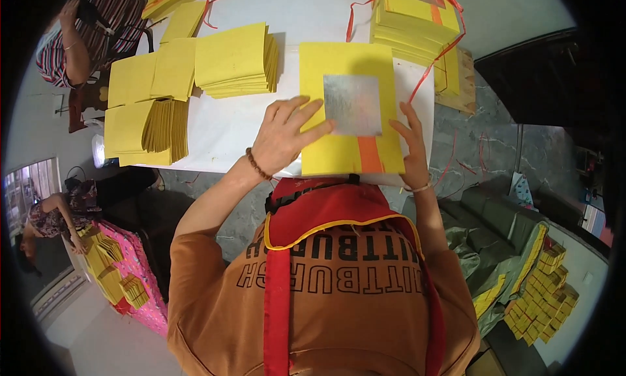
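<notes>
A yellow paper sheet or stack (313,148) with a silver square (352,105) and an orange strip (369,155) lies at the table's near edge, in front of my body. Spread across its left side is my left hand (285,133), open, with fingertips reaching the silver square. At the right edge my right hand (412,141) has its fingers apart; one digit rests on the yellow face, and the lower part of the hand is partly hidden by the paper. Whether this is one sheet or several is hidden from above.
Folded yellow paper bundles (231,58) cover the table's left side. A tall yellow stack (414,27) stands at the far right with red ribbon (450,46) trailing over it. Two other people sit at left, one by a pink-covered table (145,271). Bundled yellow paper (541,298) is piled at lower right.
</notes>
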`<state>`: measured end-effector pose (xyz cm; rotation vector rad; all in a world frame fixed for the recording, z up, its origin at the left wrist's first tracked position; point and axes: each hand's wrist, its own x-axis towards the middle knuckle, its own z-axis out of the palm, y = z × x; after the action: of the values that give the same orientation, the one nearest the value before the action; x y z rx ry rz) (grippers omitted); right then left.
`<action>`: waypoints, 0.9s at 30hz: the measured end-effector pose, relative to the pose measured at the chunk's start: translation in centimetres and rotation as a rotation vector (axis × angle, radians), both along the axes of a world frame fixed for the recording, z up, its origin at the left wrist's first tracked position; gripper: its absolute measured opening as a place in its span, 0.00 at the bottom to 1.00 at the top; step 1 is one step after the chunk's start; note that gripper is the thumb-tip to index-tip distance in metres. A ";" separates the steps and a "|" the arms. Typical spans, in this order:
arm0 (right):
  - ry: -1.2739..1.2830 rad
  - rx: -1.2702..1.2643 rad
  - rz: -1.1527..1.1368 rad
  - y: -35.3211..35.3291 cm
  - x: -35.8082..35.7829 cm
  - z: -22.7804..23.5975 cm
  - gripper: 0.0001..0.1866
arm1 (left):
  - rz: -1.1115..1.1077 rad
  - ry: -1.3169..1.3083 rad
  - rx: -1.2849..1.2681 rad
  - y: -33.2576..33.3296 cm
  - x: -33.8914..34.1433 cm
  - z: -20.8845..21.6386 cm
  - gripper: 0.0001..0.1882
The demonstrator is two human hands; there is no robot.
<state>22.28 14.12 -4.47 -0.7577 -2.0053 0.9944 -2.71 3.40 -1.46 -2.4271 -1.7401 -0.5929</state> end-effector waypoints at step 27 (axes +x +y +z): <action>-0.002 -0.532 -0.184 -0.8 -1.7 0.3 0.19 | 0.488 -1.180 -0.706 1.0 0.0 -2.1 0.16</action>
<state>20.54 13.28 -4.19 -1.1990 -1.6431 1.4321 -2.67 4.41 -3.55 -1.7905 -3.2875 -1.8021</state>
